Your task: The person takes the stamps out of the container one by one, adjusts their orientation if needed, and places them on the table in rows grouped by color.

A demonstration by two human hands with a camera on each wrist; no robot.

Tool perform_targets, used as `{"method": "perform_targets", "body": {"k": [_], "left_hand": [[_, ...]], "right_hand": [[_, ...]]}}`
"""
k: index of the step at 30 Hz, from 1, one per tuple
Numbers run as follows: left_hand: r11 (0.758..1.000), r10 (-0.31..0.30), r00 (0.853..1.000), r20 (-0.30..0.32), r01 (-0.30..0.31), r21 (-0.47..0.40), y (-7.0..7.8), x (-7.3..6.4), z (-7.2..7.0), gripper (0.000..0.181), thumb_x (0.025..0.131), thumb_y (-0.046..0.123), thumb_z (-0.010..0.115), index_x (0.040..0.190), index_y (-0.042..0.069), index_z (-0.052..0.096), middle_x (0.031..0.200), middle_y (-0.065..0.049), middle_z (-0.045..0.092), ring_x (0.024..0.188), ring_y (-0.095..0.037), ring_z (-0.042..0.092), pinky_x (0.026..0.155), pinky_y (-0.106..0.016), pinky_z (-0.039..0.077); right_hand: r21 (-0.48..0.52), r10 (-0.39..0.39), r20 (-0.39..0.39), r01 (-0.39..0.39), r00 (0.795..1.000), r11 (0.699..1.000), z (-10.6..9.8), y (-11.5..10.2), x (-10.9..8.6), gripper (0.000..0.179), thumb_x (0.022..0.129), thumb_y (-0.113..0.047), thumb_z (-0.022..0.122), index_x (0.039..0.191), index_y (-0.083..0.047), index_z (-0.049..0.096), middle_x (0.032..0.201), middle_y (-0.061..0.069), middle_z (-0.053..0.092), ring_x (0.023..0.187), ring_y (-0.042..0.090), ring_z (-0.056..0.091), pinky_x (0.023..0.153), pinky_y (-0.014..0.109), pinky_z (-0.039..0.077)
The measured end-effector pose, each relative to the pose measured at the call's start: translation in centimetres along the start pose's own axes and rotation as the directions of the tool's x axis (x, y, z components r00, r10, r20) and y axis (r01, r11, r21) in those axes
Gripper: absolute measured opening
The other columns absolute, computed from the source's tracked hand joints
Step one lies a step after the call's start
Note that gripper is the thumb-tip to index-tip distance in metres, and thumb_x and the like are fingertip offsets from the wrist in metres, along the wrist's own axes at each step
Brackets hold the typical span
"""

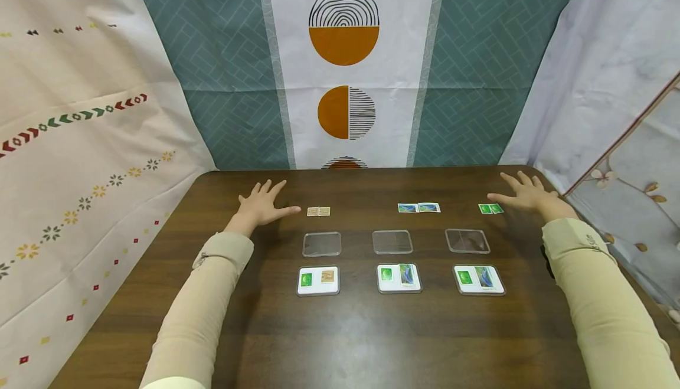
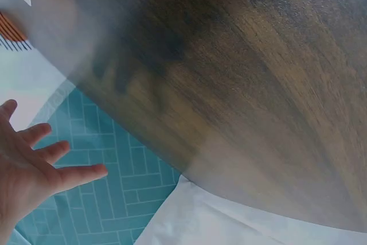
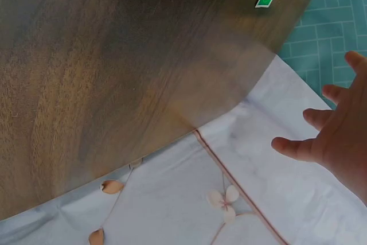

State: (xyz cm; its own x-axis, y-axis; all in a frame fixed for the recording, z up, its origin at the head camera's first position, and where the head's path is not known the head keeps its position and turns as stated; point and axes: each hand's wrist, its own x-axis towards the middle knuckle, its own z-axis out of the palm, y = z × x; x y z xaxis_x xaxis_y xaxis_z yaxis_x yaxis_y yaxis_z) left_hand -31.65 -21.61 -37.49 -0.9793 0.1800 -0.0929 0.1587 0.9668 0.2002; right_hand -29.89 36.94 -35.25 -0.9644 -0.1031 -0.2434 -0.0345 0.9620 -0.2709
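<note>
With fingers spread, my left hand [image 1: 261,205] hovers over the table's far left, its thumb pointing at a pair of tan stamps [image 1: 319,212]. My right hand [image 1: 526,194], also spread and holding nothing, is at the far right beside two green stamps [image 1: 491,209]. Two blue-green landscape stamps [image 1: 419,208] lie between. Three clear plastic lids [image 1: 321,244] form a row nearer me. In front of them sit three white-backed cases: the left case [image 1: 317,289] bears a green and a tan stamp, while the middle case [image 1: 395,288] and right case [image 1: 468,288] each bear a green and a landscape stamp.
The dark wooden table [image 1: 340,342] has rounded far corners. A teal and white curtain [image 1: 223,82] hangs behind it. Patterned cream cloth [image 1: 79,141] borders the left side, and a pale floral cloth [image 1: 605,82] borders the right.
</note>
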Motion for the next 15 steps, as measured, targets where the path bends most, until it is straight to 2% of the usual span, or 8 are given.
{"method": "perform_targets", "body": {"k": [12, 15], "left_hand": [[0.999, 0.023, 0.999, -0.049, -0.022, 0.023, 0.09, 0.28, -0.15, 0.093, 0.08, 0.073, 0.048, 0.151, 0.018, 0.021, 0.152, -0.023, 0.024, 0.138, -0.05, 0.02, 0.1, -0.073, 0.019], [0.999, 0.039, 0.997, -0.07, -0.038, 0.026, -0.04, 0.28, -0.14, 0.092, 0.081, 0.071, 0.049, 0.15, 0.017, 0.022, 0.151, -0.022, 0.027, 0.136, -0.048, 0.025, 0.1, -0.07, 0.026]], "right_hand": [[-0.054, -0.005, -0.014, 0.005, 1.0, 0.999, -0.47, -0.2, -0.2, 0.089, 0.092, -0.064, 0.033, 0.147, 0.001, 0.008, 0.144, 0.042, 0.0, 0.127, 0.067, -0.002, 0.087, 0.083, 0.01], [-0.056, -0.015, -0.018, 0.014, 1.0, 0.998, -0.53, -0.06, -0.06, 0.089, 0.091, -0.064, 0.035, 0.147, 0.002, 0.009, 0.144, 0.042, 0.0, 0.127, 0.068, -0.001, 0.088, 0.083, 0.011]]}}
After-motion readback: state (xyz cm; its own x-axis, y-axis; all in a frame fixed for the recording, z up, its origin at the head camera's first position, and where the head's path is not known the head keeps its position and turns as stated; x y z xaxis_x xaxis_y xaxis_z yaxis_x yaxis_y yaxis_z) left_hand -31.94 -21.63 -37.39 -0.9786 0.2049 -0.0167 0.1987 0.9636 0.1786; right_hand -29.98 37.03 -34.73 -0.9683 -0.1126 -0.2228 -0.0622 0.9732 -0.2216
